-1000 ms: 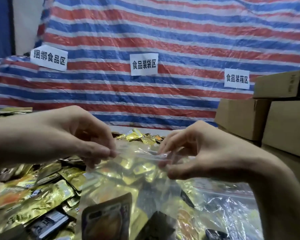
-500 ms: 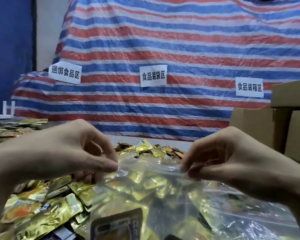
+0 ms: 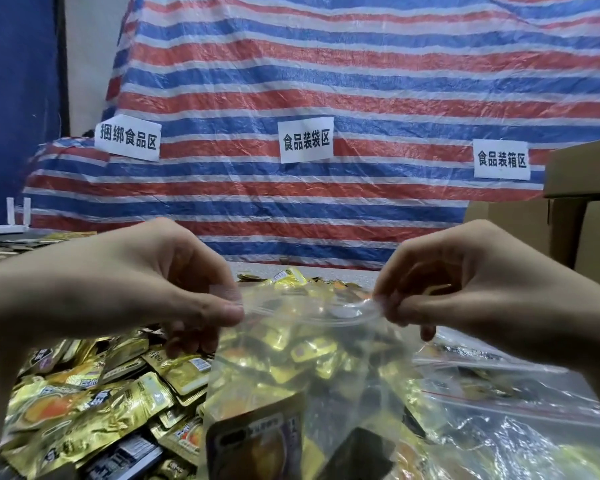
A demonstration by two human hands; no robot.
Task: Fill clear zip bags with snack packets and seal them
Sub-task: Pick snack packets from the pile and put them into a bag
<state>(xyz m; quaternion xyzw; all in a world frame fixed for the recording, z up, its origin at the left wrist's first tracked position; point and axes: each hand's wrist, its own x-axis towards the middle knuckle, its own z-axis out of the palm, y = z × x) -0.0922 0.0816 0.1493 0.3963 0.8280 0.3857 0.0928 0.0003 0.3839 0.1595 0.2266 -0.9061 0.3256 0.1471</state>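
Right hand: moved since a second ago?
Yes. The right hand has slid right along the bag top, ending farther right of the middle sign than before.

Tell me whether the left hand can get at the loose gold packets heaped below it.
Probably yes: the loose gold packets lie uncovered right under the left hand, nothing between. But that hand is pinching the top edge of the zip bag, so it would have to let go first.
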